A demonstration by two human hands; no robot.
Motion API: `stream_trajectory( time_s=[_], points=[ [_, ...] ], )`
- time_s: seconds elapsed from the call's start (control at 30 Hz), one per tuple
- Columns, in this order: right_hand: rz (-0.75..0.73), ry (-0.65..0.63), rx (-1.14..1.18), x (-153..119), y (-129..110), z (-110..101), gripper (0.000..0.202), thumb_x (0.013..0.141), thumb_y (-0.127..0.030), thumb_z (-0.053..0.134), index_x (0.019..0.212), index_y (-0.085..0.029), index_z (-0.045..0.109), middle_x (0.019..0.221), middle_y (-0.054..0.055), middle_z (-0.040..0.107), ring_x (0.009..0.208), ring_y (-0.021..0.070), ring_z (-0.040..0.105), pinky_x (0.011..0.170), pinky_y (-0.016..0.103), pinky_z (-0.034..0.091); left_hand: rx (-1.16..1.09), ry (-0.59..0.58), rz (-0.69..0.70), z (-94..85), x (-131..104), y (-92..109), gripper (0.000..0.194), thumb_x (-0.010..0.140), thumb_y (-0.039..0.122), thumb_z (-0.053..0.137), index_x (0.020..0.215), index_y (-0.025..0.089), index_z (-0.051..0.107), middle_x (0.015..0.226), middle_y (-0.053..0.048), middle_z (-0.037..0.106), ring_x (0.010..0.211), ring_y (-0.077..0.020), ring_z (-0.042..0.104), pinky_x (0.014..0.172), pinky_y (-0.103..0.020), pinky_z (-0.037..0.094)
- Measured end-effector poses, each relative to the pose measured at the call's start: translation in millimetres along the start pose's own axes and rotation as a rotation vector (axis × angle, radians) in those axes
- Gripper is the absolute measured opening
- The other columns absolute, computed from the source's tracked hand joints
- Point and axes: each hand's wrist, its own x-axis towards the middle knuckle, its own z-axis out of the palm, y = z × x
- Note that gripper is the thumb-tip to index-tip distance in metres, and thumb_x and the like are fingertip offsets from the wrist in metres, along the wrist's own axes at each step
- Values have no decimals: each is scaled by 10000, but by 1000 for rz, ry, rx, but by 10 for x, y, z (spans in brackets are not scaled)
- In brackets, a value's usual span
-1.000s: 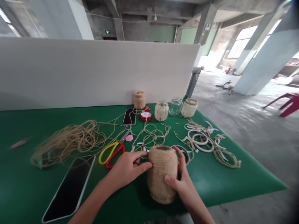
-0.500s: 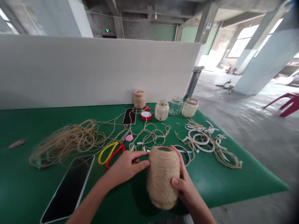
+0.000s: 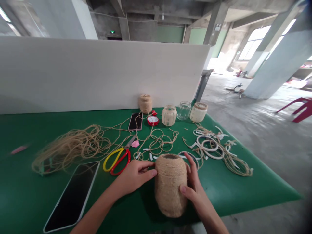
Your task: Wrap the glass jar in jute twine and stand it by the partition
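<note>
Green table [image 3: 231, 195]; jar [image 3: 171, 191] mouth up.

Makeshift craft workshop in a bare concrete hall: grey beams and pillars [image 3: 273, 65], green-topped table [image 3: 241, 191] strewn with brown twine [image 3: 80, 144] and yellow-and-red-handled scissors [image 3: 122, 159]

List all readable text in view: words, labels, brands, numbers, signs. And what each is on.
None readable, so nothing to quote.
Green lit sign, back of room: too small to read.
Small white sign on the far pillar: marks too small to make out.
Twine-wrapped jar in hands: no text on visible side.
Large phone, smaller phone: screens dark, no text visible.
</note>
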Motion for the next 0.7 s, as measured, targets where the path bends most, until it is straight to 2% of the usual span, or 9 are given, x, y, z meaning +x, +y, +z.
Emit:
stream_trajectory(
  time_s=[0.13,0.33,0.47,0.7],
  points=[
    [-2,73,-98,-52,-81,35,909,685,-510,637,1370,-321,70,1341,95,342,1183,270,427,972,418,341,97,60,-12,59,-12,30,378,803,388,482,1049,152,643,854,-45,694,798,-195,609,680,-266,458],
    [3,247,-303,7,-122,208,850,704,-353,652,1352,-324,103,1222,59,437,1083,225,502,947,369,375,276,178,-22,179,-79,133,388,803,448,455,940,156,671,638,-13,637,571,-144,533,516,-224,378],
    [-22,288,-299,28,-98,242,781,708,-330,622,1336,-315,157,1159,48,471,995,221,542,905,377,406,332,218,-26,238,-111,175,381,813,464,451,929,169,662,584,6,592,500,-116,470,476,-217,328],
    [-83,362,-345,38,-35,201,733,690,-353,612,1309,-287,225,1167,69,461,1000,256,521,898,425,401,344,263,-6,333,-113,164,391,825,480,433,902,177,668,597,-8,613,506,-124,487,481,-226,321]
  ],
)
